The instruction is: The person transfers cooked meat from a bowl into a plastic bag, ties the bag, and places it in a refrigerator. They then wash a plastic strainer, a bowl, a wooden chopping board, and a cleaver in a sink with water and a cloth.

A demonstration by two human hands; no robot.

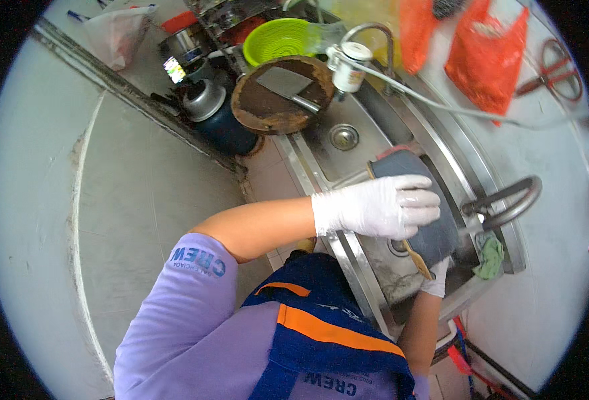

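Note:
My left hand [384, 206], in a white disposable glove, lies across a dark grey board-like item [437, 232] with a tan edge. Its fingers are together on the surface, and the thumb is hidden. My right hand [437, 282], gloved too, grips the near end of this item from below, most of its fingers being out of sight. Both hands are over a stainless steel double sink [384, 295]. Beside the grey item curves a metal faucet [517, 200], its spout pointing at the item. Something reddish [398, 151] shows at the far end of the item.
A cleaver [285, 82] lies on a round wooden chopping block [254, 107] at the far left sink corner. Behind it stands a green plastic basket [279, 40]. A white water filter [352, 67] sits on a second faucet. A green cloth [492, 257] rests by the sink; red bags [487, 60] hang behind.

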